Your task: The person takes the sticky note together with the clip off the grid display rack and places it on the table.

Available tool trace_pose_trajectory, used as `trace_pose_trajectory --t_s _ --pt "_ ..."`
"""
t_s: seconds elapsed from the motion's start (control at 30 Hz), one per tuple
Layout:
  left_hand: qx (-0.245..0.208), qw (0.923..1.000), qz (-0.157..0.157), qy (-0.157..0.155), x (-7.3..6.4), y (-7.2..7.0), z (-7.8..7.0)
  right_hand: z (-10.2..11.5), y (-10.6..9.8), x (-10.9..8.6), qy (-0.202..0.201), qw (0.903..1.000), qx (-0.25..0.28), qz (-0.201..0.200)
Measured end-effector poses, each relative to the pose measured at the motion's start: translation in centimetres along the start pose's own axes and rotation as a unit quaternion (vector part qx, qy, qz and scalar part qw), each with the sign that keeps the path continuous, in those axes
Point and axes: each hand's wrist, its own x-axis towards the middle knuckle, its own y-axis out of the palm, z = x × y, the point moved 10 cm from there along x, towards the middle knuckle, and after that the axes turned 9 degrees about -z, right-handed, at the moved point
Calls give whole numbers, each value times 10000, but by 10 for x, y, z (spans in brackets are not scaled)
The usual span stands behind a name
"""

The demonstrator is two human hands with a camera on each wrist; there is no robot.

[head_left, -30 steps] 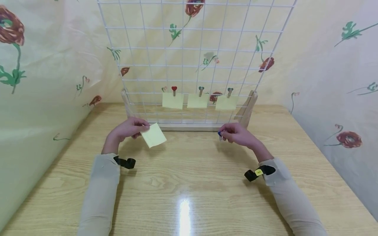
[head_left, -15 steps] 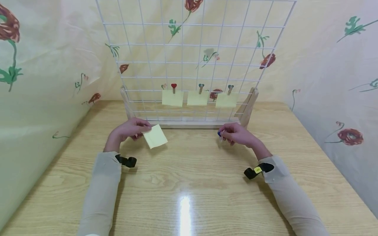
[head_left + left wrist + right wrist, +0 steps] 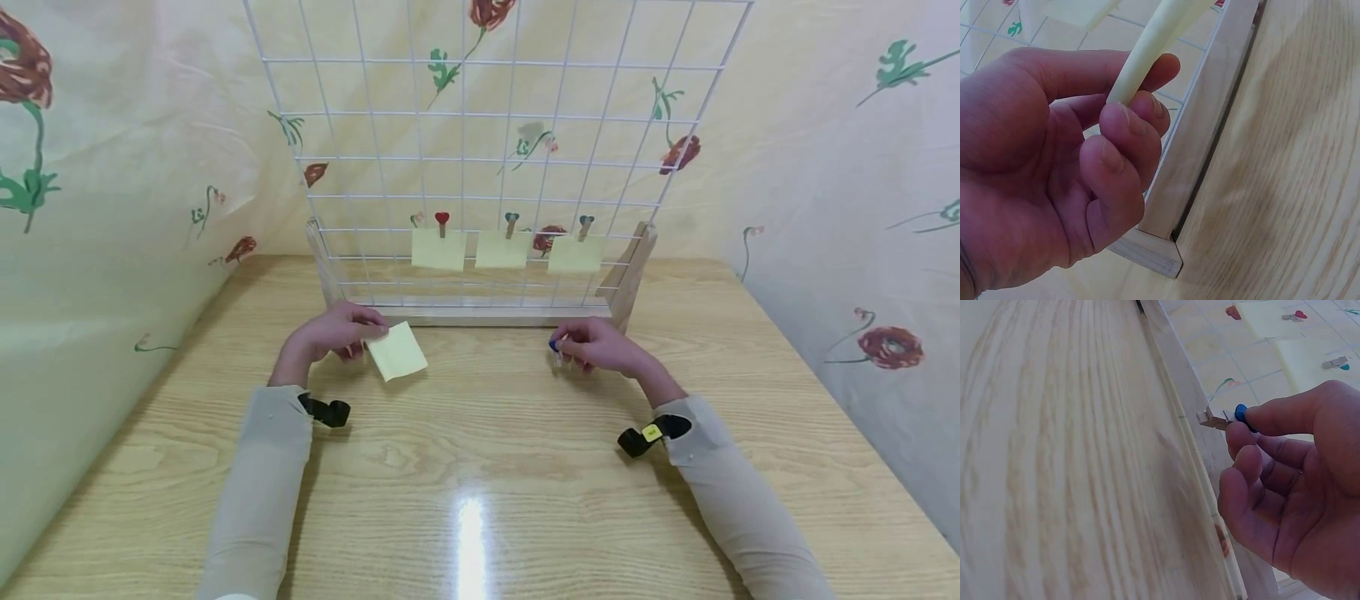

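Note:
Between thumb and fingers my left hand (image 3: 336, 330) pinches a pale yellow sticky note (image 3: 397, 351) by its upper left corner, held above the table. In the left wrist view the note (image 3: 1147, 53) shows nearly edge-on and slightly bent. My right hand (image 3: 598, 344) pinches a small wooden clothespin (image 3: 1215, 417) with a blue top (image 3: 1242, 416); its jaw end points away from the fingers. Behind both hands, three yellow notes hang in a row on a white wire grid (image 3: 465, 158): a left note (image 3: 438, 254), a middle note (image 3: 500, 252) and a right note (image 3: 576, 257).
Heart-topped clothespins hold the hung notes: a red one (image 3: 442, 223) at left, two dark green ones beyond. The grid stands in a wooden base (image 3: 495, 317) with side supports (image 3: 630, 275) on the wood-grain table (image 3: 465, 433). Flower-patterned sheeting (image 3: 135, 208) surrounds the table.
The left hand with its note has drifted slightly right and down. Lately the right hand with the clothespin has shifted a little left and down. The head view has tilted slightly downward.

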Motion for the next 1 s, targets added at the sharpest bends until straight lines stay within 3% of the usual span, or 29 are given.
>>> trace_pose_trajectory --t_s 0.6,0.8,1.0 --pt "3 9991 322 -261 6 11 13 -2 8 3 -85 9996 -58 273" --pt "-9 9985 508 -185 6 15 12 -4 8 5 -88 9995 -109 279" --pt "-8 9978 580 -318 6 17 13 -6 8 6 18 9994 -149 323"
